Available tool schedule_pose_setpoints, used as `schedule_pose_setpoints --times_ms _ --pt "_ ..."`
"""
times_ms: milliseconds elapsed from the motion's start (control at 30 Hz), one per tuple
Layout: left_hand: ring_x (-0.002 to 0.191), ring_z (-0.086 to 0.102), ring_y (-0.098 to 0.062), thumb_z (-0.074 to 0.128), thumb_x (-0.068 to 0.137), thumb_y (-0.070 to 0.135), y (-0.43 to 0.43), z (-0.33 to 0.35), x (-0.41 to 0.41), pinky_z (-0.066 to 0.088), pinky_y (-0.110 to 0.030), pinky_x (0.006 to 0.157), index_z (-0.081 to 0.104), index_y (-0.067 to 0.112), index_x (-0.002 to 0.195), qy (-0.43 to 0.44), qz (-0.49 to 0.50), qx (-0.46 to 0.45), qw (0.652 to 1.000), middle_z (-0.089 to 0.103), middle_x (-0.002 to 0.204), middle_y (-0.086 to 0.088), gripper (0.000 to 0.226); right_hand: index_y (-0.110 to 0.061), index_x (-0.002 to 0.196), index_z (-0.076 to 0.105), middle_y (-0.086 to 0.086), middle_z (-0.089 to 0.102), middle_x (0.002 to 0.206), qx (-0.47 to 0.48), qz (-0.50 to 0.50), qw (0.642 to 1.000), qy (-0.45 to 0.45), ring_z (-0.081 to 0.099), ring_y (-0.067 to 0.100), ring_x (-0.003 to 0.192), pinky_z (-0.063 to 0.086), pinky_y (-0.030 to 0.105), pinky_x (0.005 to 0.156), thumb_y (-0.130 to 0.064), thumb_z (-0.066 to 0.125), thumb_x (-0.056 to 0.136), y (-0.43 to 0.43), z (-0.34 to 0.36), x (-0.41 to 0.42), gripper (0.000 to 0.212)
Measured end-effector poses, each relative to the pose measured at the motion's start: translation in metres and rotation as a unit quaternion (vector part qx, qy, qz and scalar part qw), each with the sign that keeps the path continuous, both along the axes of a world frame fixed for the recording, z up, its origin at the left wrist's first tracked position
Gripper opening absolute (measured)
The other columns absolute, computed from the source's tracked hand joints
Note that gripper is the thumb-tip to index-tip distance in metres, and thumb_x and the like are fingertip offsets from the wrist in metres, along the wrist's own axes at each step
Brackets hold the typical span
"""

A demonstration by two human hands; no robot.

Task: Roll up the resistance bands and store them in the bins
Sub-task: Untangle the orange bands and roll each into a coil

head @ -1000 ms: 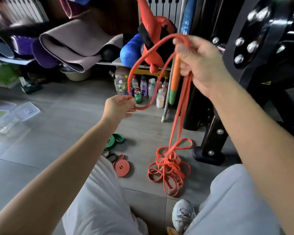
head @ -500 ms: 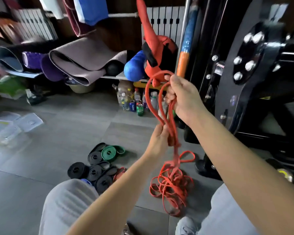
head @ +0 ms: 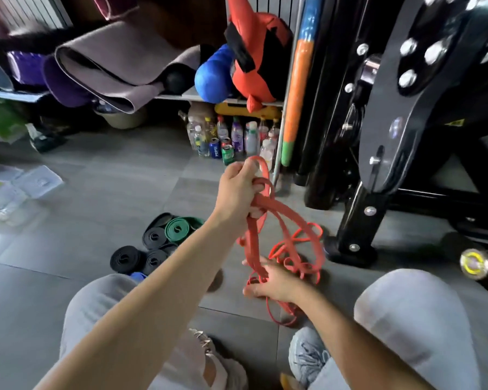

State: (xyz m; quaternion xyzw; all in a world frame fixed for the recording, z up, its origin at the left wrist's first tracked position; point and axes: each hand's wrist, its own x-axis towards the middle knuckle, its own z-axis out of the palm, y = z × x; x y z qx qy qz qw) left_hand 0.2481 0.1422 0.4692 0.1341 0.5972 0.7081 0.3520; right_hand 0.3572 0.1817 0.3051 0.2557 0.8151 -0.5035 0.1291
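Gripping a bunch of gathered loops, the left hand [head: 238, 192] is raised over the grey tiled floor [head: 96, 192], its fingers curled tight round the red resistance band [head: 251, 240]. From that fist the band's strands hang down to a loose tangle on the tiles between the person's knees and the foot of a black gym machine [head: 434, 66]. The right hand [head: 276, 282] is low in that tangle with strands lying across it. Its fingers point left, but whether they pinch the band cannot be told.

Left of the arms, finished coils lie together on the floor: several black rolled bands [head: 124, 258] and one green rolled band [head: 178, 229], touching one another. Farther left sit clear plastic bins [head: 3, 197] with a clear lid [head: 40, 180] beside them, well apart from the red band.

Against the far shelf [head: 175, 96] stands a cluster of drink bottles [head: 250, 140], a blue can [head: 215, 150] lettered PEPSI and a green can [head: 227, 155] whose label is too small to read. Rolled yoga mats [head: 110, 66] and a red-and-black bag [head: 259, 60] rest on the shelf. A yellow warning sticker [head: 453, 123] on the machine is not legible.
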Motion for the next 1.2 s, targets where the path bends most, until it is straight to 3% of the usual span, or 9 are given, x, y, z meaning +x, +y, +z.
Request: schedule_pose_setpoints --times_ms 100,200,367,500,700,833,1000,1067,1200 --pt "0.032 0.029 -0.006 0.040 0.099 0.030 -0.004 0.008 -0.015 0.020 -0.015 0.034 0.042 0.014 0.082 0.099 0.025 -0.045 0.994 0.037 0.056 0.002 0.023 -0.021 0.091 0.063 -0.005 0.066 0.083 0.098 -0.094 0.989 0.053 0.061 0.015 0.078 0.048 0.032 0.079 -0.022 0.061 0.088 0.019 -0.015 -0.005 0.004" --pt "0.043 0.034 -0.007 0.039 0.100 0.032 -0.013 0.002 -0.040 0.025 -0.019 0.035 0.045 0.015 0.083 0.210 0.048 -0.132 0.968 0.042 0.063 0.001 0.024 -0.024 0.067 0.054 -0.007 0.058 0.059 0.120 -0.139 0.978 0.097 0.051 0.006 0.052 0.042 0.030 0.060 -0.019 0.058 0.090 0.053 0.014 -0.008 0.024" --pt "0.053 0.039 -0.011 0.036 0.100 0.031 -0.016 -0.009 -0.064 0.030 -0.024 0.041 0.045 0.021 0.078 0.278 0.058 -0.213 0.935 0.047 0.068 0.000 0.025 -0.015 0.086 0.063 0.006 0.052 0.063 0.066 -0.138 0.959 0.241 0.048 0.013 0.056 0.043 0.034 0.061 -0.012 0.058 0.091 0.081 0.109 -0.031 0.008" --pt "0.051 0.044 -0.014 0.039 0.099 0.031 -0.012 -0.014 -0.070 0.033 -0.023 0.045 0.051 0.015 0.088 0.238 0.078 -0.215 0.944 0.051 0.069 0.000 0.023 -0.020 0.092 0.062 -0.007 0.046 0.058 0.013 -0.153 0.920 0.360 0.045 0.003 0.053 0.050 0.028 0.066 -0.013 0.051 0.096 0.079 0.162 -0.036 0.014" --pt "0.035 0.047 -0.003 0.043 0.099 0.029 -0.012 -0.020 -0.054 0.030 -0.015 0.035 0.055 0.011 0.097 0.231 0.026 -0.206 0.950 0.054 0.066 0.001 0.022 -0.010 0.095 0.066 -0.004 0.051 0.057 -0.014 -0.168 0.927 0.334 0.049 0.005 0.051 0.048 0.032 0.065 -0.008 0.056 0.092 0.072 0.154 -0.035 0.010" --pt "0.044 0.044 0.001 0.043 0.099 0.025 -0.010 -0.035 -0.029 0.038 -0.014 0.049 0.051 0.015 0.067 0.341 -0.074 -0.187 0.918 0.049 0.060 0.004 0.035 -0.015 0.089 0.068 -0.001 0.067 0.068 -0.045 -0.169 0.933 0.313 0.064 0.004 0.059 0.056 0.021 0.066 -0.003 0.064 0.085 0.070 0.145 -0.034 0.013" --pt "0.058 0.057 -0.008 0.029 0.099 0.042 -0.008 -0.055 -0.015 0.052 -0.023 0.062 0.054 0.006 0.075 0.204 -0.080 -0.109 0.970 0.061 0.062 -0.005 0.051 -0.023 0.078 0.071 0.003 0.071 0.072 -0.058 -0.181 0.926 0.326 0.068 0.013 0.068 0.056 0.026 0.070 -0.005 0.068 0.082 0.074 0.148 -0.038 0.018" --pt "0.078 0.065 -0.022 0.025 0.093 0.060 -0.005 -0.059 -0.015 0.054 -0.035 0.081 0.060 0.004 0.090 0.165 -0.094 -0.089 0.978 0.069 0.083 -0.019 0.066 -0.024 0.078 0.072 0.007 0.071 0.073 -0.054 -0.178 0.926 0.329 0.068 0.018 0.071 0.057 0.032 0.075 -0.008 0.070 0.081 0.075 0.147 -0.041 0.016" --pt "0.088 0.070 -0.023 0.024 0.074 0.067 -0.007 -0.054 -0.011 0.056 -0.028 0.082 0.063 0.007 0.115 0.066 -0.172 -0.061 0.981 0.073 0.092 -0.013 0.082 -0.013 0.093 0.074 -0.003 0.067 0.073 0.015 -0.188 0.925 0.329 0.060 0.002 0.066 0.050 0.022 0.069 -0.016 0.074 0.079 0.075 0.136 -0.049 0.014"
